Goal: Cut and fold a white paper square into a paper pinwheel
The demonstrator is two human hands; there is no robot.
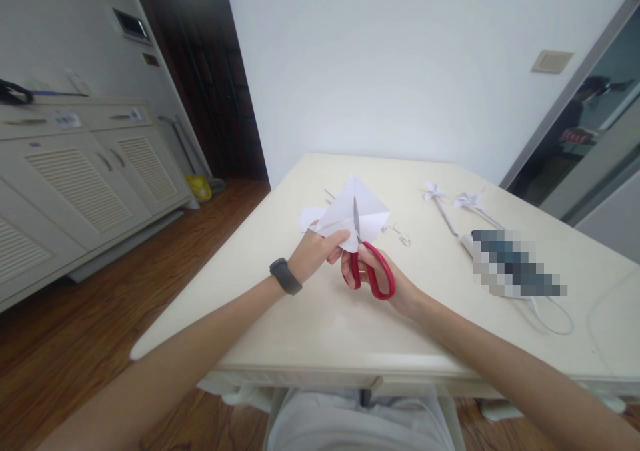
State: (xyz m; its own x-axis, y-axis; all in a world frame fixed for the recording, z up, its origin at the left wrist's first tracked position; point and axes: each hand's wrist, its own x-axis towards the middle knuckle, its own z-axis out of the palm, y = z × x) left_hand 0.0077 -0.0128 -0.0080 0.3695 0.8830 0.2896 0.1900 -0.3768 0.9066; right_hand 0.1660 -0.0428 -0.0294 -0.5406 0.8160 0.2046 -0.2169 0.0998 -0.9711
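Note:
A white sheet of paper (353, 201) with crease lines is held up above the table, one corner pointing away from me. My left hand (323, 244), a dark band on its wrist, pinches the paper at its lower left edge, thumb on top. In my right hand (373, 267) is a pair of red-handled scissors (381, 284), fingers through the loops. The scissor blades lie along the middle of the paper, pointing toward its centre; whether they are parted is hard to make out. Another piece of white paper (309, 219) lies on the table behind my left hand.
Two paper pinwheels (434, 192) on paper sticks lie at the right of the cream table (320, 331). Nearer me is a white device with a cord (555, 324), partly blurred out. Small scraps (404, 239) lie right of the paper. A white wall (380, 71) rises behind the table.

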